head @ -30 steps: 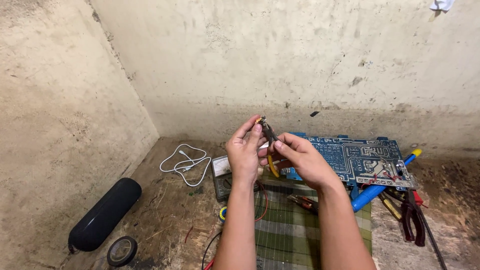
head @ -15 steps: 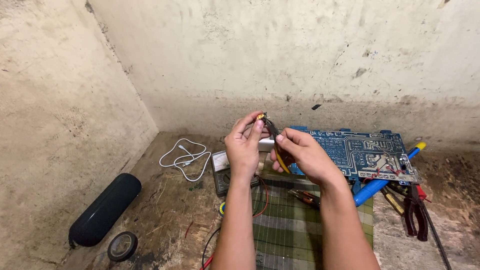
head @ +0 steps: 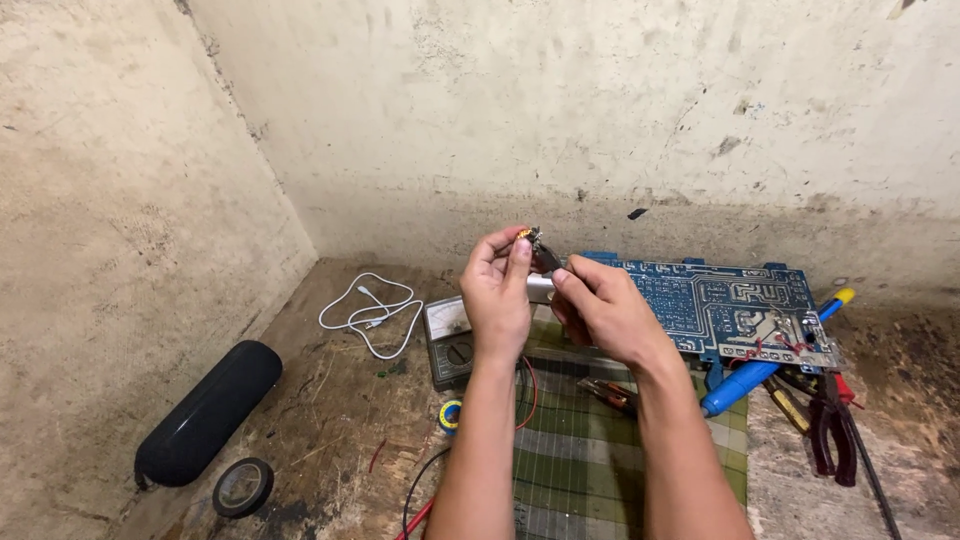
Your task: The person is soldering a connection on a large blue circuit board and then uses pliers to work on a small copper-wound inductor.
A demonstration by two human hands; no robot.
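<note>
Small part (head: 528,236): gold-tipped, kind too small to tell; held up above the floor, in front of the back wall (head: 600,110), at the tips of the left hand.

Left hand (head: 498,292): raised, thumb and forefinger pinched on the small part, the other fingers curled beside them.

Right hand (head: 600,312): raised, touching the left hand, fingers pressed together around a dark tool (head: 546,260) whose tip is set against the small part.

Meter (head: 450,340): dark-cased, with pale dial face and round knob, laid on the floor below the left hand, at the left edge of the cloth.

Checked cloth (head: 580,440): green, spread on the floor under both forearms.

Circuit board (head: 720,305): blue, laid flat near the back wall, right of the hands.

Blue-handled tool (head: 745,380): laid at the board's near edge.

Pliers (head: 832,425): dark red handles, laid at the right edge of the floor.

White cable (head: 368,312): coiled loosely, left of the meter.

Black cylinder (head: 208,412): laid along the left wall.

Tape roll (head: 243,487): black, just beside the cylinder's near end.

Small yellow-and-blue roll (head: 451,415): laid in front of the meter, by red and black wires (head: 528,385).
</note>
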